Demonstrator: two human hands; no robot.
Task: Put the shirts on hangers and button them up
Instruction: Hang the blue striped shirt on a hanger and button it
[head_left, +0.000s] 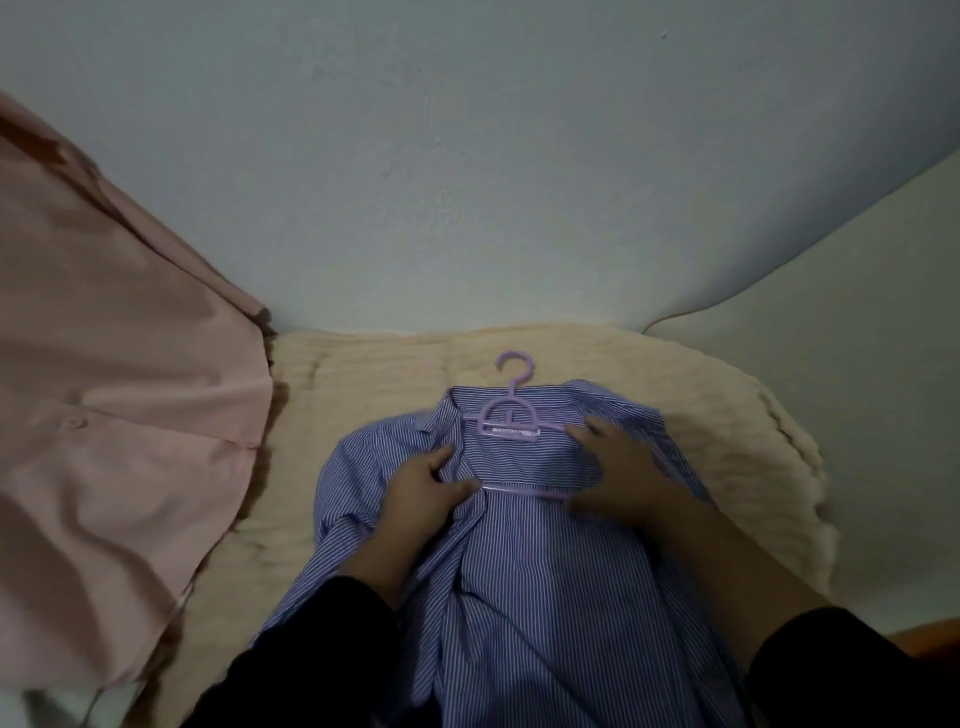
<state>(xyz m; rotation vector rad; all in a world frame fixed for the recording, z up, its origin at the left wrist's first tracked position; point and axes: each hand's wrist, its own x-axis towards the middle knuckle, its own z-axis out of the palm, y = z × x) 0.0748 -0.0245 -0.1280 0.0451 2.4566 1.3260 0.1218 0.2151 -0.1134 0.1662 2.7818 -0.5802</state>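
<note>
A cream blanket (363, 374) with a ribbed, fluffy weave covers the bed and runs up to the wall (467, 156). That wall is pale blue-grey plaster, lightly mottled, and fills the upper half of the view. On the right a second wall (857, 338), off-white, meets it at a corner just above the blanket's far edge. A small patch of orange surface (930, 636) shows at the lower right edge.

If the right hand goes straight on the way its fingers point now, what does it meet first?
The right hand points up and left over the striped shirt. Its fingertips already seem to touch the purple hanger, so the hanger's shoulder bar likely comes first, though depth is unclear.
</note>
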